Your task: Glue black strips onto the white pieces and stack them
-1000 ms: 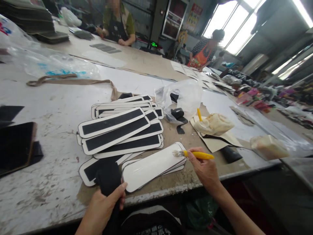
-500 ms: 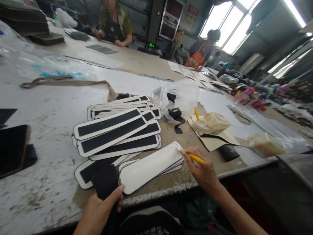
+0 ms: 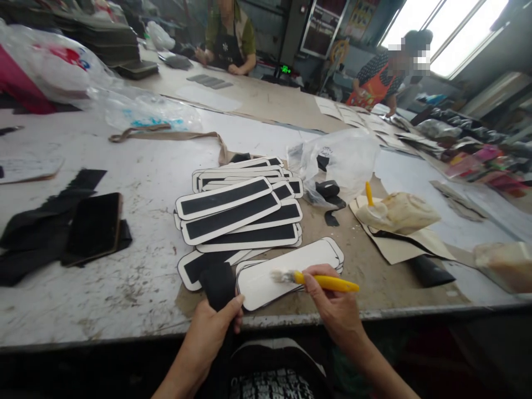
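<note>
My right hand (image 3: 334, 302) is closed round the yellow handle of a paintbrush (image 3: 322, 281). Its pale bristles rest on the top white rounded panel (image 3: 266, 280) of a small stack. My left hand (image 3: 214, 332) is closed on a wide black strip (image 3: 219, 285), with the thumb tip at the panel's lower left corner. The strip hangs down past the table edge and lies partly over a white panel with a black inlay (image 3: 191, 271). Beyond it, several more black-centred panels (image 3: 230, 213) overlap in a pile.
A plastic container (image 3: 409, 213) with a yellow-handled tool lies to the right on pale sheets. Behind the pile is a clear plastic bag (image 3: 344, 158). A dark phone-like slab (image 3: 93, 227) lies on black strips at left. Two people stand across the table.
The brush has slid from the panel's far right end leftward to about its middle. My view has turned left, so more of the table's left side shows. My left hand keeps its hold.
</note>
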`<action>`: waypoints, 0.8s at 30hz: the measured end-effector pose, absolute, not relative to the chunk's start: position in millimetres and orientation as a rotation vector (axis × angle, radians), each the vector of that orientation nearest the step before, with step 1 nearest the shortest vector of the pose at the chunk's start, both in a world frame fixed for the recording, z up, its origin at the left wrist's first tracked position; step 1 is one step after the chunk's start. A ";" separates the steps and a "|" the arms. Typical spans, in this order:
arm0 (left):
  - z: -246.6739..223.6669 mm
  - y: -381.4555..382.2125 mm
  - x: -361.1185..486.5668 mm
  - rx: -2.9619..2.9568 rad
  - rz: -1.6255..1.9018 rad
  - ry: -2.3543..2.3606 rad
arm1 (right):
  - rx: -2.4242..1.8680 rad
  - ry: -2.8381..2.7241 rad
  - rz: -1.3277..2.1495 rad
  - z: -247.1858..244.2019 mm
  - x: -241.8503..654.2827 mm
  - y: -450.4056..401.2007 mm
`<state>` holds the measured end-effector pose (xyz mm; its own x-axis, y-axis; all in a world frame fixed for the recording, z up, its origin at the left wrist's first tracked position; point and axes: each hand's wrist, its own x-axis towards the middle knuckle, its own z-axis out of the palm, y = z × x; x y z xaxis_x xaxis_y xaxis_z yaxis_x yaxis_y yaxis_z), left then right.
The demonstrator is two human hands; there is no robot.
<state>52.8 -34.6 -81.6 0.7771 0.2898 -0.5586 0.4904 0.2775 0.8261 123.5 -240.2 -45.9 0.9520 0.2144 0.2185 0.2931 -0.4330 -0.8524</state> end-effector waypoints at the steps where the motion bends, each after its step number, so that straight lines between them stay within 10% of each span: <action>1: -82.2 -34.5 52.7 1.313 -0.153 0.723 | -2.081 -0.324 -0.157 -45.0 126.6 -247.9; 10: -83.1 -35.0 51.2 1.341 -0.141 0.695 | -1.944 -0.342 0.046 -46.1 110.7 -225.1; 24: -82.4 -39.3 49.4 1.332 -0.084 0.726 | -2.376 -0.602 -0.597 -40.8 157.2 -324.9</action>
<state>49.4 -39.3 -82.4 0.7802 0.3421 -0.5236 0.4529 0.2684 0.8502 157.2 -324.9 -40.8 0.7952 0.2706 0.5425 0.5449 -0.7113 -0.4439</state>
